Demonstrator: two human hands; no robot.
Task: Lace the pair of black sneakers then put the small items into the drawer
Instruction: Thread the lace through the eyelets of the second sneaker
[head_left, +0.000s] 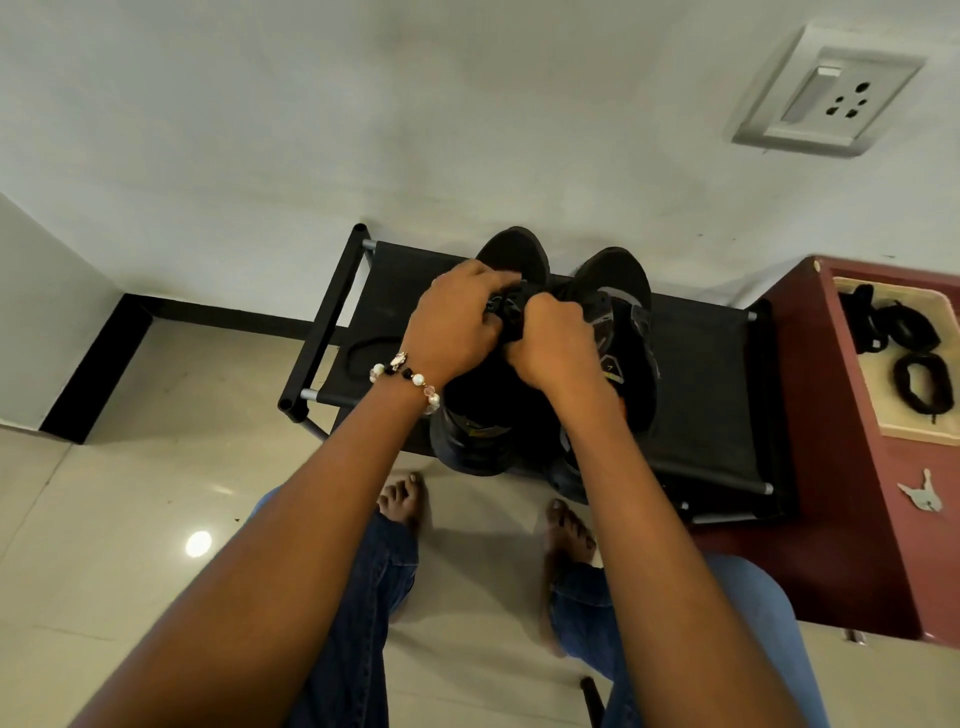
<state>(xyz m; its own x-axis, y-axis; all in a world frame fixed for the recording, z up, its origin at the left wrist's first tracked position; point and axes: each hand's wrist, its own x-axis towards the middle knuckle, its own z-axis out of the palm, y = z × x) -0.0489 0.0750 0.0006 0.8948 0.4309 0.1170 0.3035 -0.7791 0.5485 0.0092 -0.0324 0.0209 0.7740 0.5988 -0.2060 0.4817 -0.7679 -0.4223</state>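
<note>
From the head view, a pair of black sneakers sits side by side on the top tier of a low shoe rack, toes toward the wall: the left sneaker under both hands, the right sneaker just beside it and touching. The left hand and right hand are curled closed over the left sneaker's throat, fingers pinched on what looks like a black lace; the exact hold is hidden by the knuckles. I judge the lace thin, limp and a little slippery, best taken near its stiff tip and fed through an eyelet, while the shoe itself is light, with a soft padded upper and a firm rubbery sole, so it needs steadying at the tongue or collar. The rack's top is taut dark fabric on metal tubes and may give under pressure. To the right, a maroon cabinet holds an open drawer with pale lining, with coiled black bands inside; a small bunch of keys lies on the cabinet top, hard and easy to pinch.
</note>
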